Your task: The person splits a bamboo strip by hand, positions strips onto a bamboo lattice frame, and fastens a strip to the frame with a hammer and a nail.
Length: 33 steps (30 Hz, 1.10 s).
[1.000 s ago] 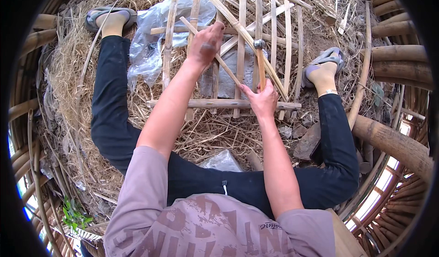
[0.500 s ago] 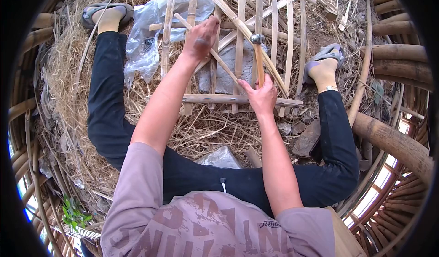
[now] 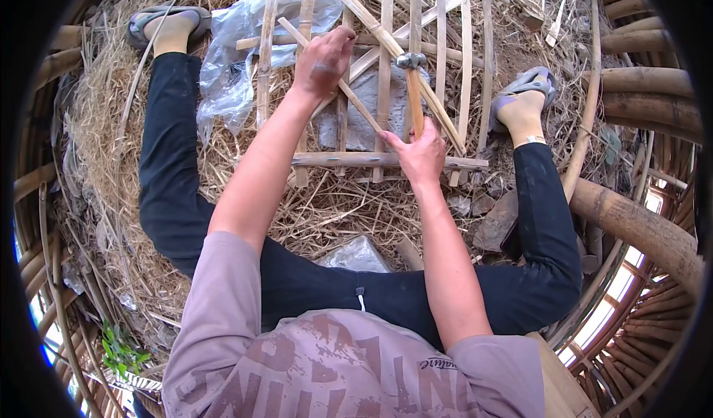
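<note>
My right hand (image 3: pixel 423 155) is closed around the wooden handle of a hammer (image 3: pixel 414 95), its metal head pointing away from me over a bamboo lattice (image 3: pixel 356 159). My right thumb reaches the near end of a thin diagonal bamboo strip (image 3: pixel 362 111). Higher up and to the left, my left hand (image 3: pixel 323 63) is closed on that strip, which emerges on both sides of it. The curled fingertips hide whatever else may be between them. Beneath the lattice sits a grey stone block (image 3: pixel 360 113), partly covered by the slats.
Crumpled clear plastic sheeting (image 3: pixel 230 72) lies left of the lattice on straw-covered ground (image 3: pixel 111 173). A plastic-wrapped block (image 3: pixel 355 255) is between my legs. To the right are a flat stone (image 3: pixel 496 225) and a thick bamboo pole (image 3: pixel 639 228). Bamboo walls curve around both sides.
The hammer head has turned in my right hand and now shows more side-on. Both hands keep nearly the same places; the whole view has shifted slightly.
</note>
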Motion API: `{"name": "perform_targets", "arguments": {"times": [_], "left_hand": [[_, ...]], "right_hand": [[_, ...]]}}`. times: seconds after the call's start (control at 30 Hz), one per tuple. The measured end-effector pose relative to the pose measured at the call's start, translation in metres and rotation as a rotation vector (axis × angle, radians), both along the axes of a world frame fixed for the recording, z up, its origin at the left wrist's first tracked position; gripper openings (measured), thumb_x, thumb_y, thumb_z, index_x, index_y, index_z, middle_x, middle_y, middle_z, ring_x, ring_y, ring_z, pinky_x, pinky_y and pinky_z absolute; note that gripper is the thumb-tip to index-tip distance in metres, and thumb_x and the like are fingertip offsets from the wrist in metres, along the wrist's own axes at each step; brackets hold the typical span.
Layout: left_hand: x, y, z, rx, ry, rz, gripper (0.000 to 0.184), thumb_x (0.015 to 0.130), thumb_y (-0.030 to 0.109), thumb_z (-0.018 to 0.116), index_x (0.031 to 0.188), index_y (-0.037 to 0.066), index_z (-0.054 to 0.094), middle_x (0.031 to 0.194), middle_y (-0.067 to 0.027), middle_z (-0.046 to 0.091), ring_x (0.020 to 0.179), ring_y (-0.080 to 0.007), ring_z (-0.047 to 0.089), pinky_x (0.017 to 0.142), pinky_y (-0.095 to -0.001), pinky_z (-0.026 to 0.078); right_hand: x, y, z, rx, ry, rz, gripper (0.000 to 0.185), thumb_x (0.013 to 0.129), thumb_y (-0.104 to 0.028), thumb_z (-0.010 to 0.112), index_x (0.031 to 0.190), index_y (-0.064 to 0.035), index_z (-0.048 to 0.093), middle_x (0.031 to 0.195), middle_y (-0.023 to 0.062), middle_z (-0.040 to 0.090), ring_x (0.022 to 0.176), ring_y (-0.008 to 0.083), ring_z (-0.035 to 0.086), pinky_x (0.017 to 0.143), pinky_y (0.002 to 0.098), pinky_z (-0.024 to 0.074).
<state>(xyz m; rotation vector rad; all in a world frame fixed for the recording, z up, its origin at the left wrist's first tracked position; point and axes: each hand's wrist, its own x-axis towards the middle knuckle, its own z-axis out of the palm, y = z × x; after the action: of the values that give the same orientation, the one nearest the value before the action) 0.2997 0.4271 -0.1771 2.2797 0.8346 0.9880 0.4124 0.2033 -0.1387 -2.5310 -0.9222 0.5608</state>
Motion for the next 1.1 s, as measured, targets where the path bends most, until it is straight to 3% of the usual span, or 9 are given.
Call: {"name": "perform_targets", "arguments": {"times": [0.2,0.3,0.37,0.53,0.83,1.1], "left_hand": [[-0.006,-0.028,0.014,0.107,-0.249,0.095,0.013,0.085,0.006,0.074,0.095,0.006,0.067,0.096,-0.0099,0.07,0.088,-0.0305,0.067,0.078,-0.0388,0.051],[-0.015,-0.083,0.028,-0.154,-0.224,0.138,0.013,0.083,0.007,0.076,0.094,0.006,0.069,0.094,-0.008,0.071,0.089,-0.0265,0.067,0.08,-0.0379,0.05],[-0.012,-0.11,0.031,-0.229,-0.199,0.045,0.013,0.083,0.007,0.076,0.094,0.006,0.07,0.092,-0.0081,0.071,0.088,-0.0271,0.067,0.08,-0.0387,0.05],[-0.011,-0.141,0.019,-0.367,-0.181,0.079,0.015,0.081,0.003,0.074,0.095,0.003,0.072,0.094,-0.0096,0.073,0.09,-0.0282,0.068,0.081,-0.0377,0.05],[-0.029,-0.137,0.007,-0.322,-0.083,0.006,0.017,0.081,0.002,0.077,0.097,0.005,0.074,0.094,-0.0099,0.073,0.09,-0.0255,0.07,0.081,-0.0357,0.055],[-0.029,-0.135,0.006,-0.313,-0.086,-0.017,0.015,0.08,0.006,0.078,0.095,0.007,0.075,0.093,-0.0088,0.073,0.089,-0.0264,0.068,0.082,-0.0371,0.052]], "right_hand": [[0.002,0.001,0.002,-0.045,0.031,-0.01,0.072,0.062,-0.057,0.09,0.097,-0.0013,0.06,0.083,0.0166,0.069,0.082,0.0377,0.069,0.072,0.0481,0.0531],[0.001,0.001,0.003,-0.039,0.032,-0.02,0.072,0.062,-0.057,0.09,0.098,-0.0016,0.06,0.083,0.0169,0.069,0.082,0.0382,0.069,0.072,0.0488,0.0531],[0.001,-0.001,0.001,-0.032,0.013,-0.013,0.073,0.062,-0.057,0.09,0.098,-0.0019,0.06,0.083,0.0168,0.069,0.082,0.0381,0.069,0.072,0.0489,0.0532],[0.0,-0.002,-0.001,0.02,0.013,-0.015,0.074,0.061,-0.058,0.09,0.099,-0.0021,0.059,0.082,0.0177,0.069,0.08,0.0395,0.069,0.071,0.0492,0.0536],[-0.004,-0.003,0.001,0.031,-0.061,0.002,0.073,0.064,-0.057,0.089,0.101,-0.0016,0.057,0.083,0.0205,0.07,0.082,0.0425,0.07,0.071,0.0504,0.0542],[-0.008,-0.007,-0.008,0.083,-0.121,0.022,0.076,0.067,-0.056,0.087,0.106,0.0,0.055,0.084,0.0227,0.069,0.082,0.0428,0.069,0.07,0.0502,0.0539]]}}
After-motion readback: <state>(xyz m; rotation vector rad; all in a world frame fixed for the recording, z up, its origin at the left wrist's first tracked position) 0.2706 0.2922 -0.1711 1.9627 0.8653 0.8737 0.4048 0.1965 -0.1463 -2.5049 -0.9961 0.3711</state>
